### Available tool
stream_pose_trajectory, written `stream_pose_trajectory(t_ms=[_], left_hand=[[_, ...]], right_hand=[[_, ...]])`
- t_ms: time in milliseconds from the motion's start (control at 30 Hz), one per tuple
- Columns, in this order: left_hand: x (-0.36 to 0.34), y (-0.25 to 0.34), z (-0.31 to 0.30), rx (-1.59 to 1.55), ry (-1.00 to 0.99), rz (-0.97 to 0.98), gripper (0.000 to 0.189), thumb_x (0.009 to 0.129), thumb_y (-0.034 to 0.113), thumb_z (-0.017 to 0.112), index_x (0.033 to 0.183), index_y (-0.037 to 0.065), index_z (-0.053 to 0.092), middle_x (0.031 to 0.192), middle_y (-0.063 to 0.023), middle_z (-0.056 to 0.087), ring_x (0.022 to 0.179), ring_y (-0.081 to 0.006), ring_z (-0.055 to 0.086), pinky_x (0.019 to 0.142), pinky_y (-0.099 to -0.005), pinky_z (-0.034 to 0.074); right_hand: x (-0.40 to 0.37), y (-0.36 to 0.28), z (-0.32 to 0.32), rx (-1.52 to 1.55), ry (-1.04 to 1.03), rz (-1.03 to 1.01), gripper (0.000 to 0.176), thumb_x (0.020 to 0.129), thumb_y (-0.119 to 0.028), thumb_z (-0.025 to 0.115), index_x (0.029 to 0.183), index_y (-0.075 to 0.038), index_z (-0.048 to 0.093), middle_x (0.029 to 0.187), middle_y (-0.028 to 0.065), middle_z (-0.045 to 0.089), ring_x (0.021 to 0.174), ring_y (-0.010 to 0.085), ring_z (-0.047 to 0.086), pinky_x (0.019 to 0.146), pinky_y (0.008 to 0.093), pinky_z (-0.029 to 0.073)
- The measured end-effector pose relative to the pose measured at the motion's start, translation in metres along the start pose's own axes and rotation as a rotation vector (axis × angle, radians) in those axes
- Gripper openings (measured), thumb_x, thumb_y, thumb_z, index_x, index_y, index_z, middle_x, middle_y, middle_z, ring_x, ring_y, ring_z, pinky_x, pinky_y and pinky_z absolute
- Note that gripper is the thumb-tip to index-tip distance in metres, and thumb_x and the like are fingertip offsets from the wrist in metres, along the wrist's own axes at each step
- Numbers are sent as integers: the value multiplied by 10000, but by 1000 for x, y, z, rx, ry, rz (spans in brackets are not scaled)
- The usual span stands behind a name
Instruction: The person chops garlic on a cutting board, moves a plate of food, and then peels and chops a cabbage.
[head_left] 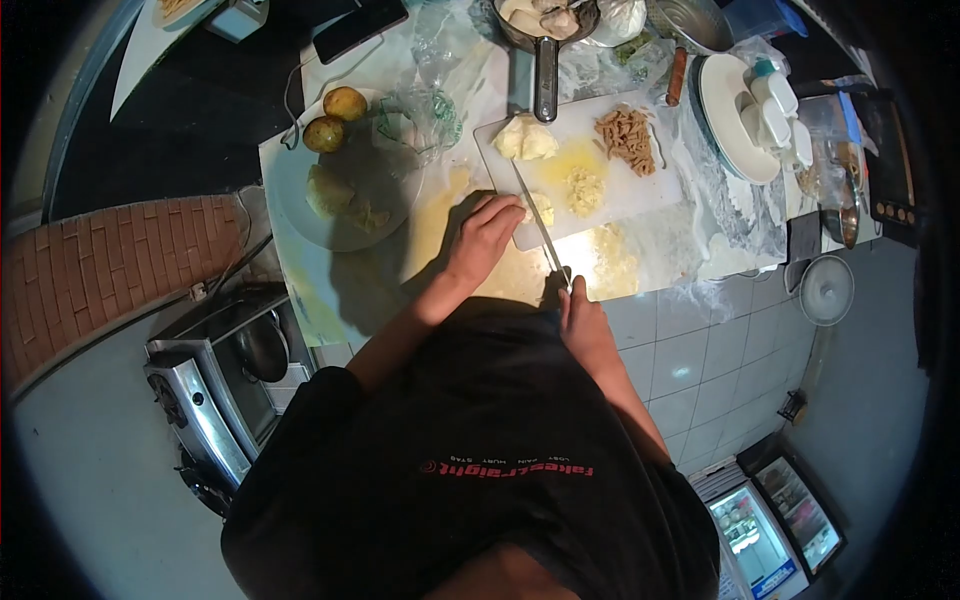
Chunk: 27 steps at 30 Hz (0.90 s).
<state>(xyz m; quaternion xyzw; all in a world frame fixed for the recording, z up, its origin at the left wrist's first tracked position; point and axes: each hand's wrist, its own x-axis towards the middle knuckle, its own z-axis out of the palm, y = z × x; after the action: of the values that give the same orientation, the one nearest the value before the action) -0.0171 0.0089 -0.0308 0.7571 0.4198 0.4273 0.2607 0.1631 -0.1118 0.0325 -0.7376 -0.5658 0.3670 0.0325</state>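
Note:
My right hand (584, 318) is closed round the handle of a long kitchen knife (545, 232). Its blade points away from me, slanting over the near left part of a white cutting board (650, 200). My left hand (485, 238) has its fingers bent together on a pale yellow piece of food (543, 208), right beside the blade; the fingers hide part of the piece. On the board lie a heap of finely chopped pale yellow bits (584, 190), a larger pale lump (526, 138) and a pile of brown strips (627, 138).
Left of the board, a large plate (290, 215) holds two brownish-yellow round items (343, 103), like potatoes, and peelings. A pan (545, 80) points its handle at the board. Plastic bags (425, 115), a white oval plate (735, 120) and a phone (360, 28) lie around.

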Motion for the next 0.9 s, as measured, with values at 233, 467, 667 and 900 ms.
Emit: stream_pose_trajectory(t_ms=[233,467,667,900], left_hand=[[2,-1,-1,-24,-8,1,156,804,-48,680,950,5,661,1007,-109,660,918,-308,628,777,-388,533],[3,1,-5,17,-32,41,129,815,-38,694,938,-3,676,1004,-103,667,915,-299,641,782,-376,528],[2,0,-2,-114,-49,-91,100,858,-22,669,955,-5,659,984,-109,644,870,-301,642,747,-372,524],[8,9,-7,-154,-57,-255,81,864,8,676,943,14,658,972,-114,643,851,-295,659,708,-351,519]], right_hand=[[13,10,-6,258,-3,-111,287,1038,-231,475,1156,31,485,794,302,644,781,508,624,646,558,495],[12,-9,23,-89,150,8,280,1034,-284,474,1144,-30,428,687,288,645,665,495,647,560,575,522],[11,-3,24,-112,185,19,310,1033,-343,473,1147,-58,426,692,301,636,675,508,642,570,580,515],[-9,8,10,-221,143,7,315,1031,-327,481,1139,-33,443,682,279,648,656,475,658,557,552,536]])
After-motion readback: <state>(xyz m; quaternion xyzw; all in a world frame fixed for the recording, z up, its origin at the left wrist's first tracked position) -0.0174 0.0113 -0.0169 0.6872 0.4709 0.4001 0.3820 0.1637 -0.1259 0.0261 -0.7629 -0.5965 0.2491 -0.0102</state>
